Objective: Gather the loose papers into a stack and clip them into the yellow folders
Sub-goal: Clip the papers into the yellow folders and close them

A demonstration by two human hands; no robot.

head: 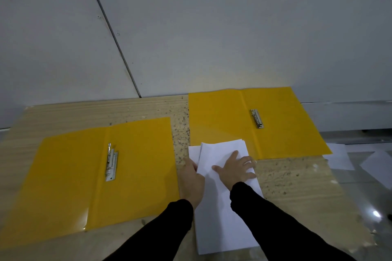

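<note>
White paper stack (pixel 224 214) at 6 o'clock on worktop (pixel 297 184), far end lapping onto right yellow folder (pixel 256 121) at 1 o'clock. Left yellow folder (pixel 89 176) at 9 o'clock, open flat, clip (pixel 111 163) bare; right folder's clip (pixel 257 118) bare too. Left hand (pixel 191 182) fingers pinched on stack's left edge; right hand (pixel 237 168) fingers spread, pressing flat on top. Stack roughly squared, edges uneven. Stray sheets (pixel 358 161) at 3 o'clock off worktop, ungathered. Clipping not yet begun. No legible writing, no labels.

Paper stack (pixel 220 214) lies between left folder (pixel 89 176) and right folder (pixel 254 121); far end overlaps the right one.
</note>
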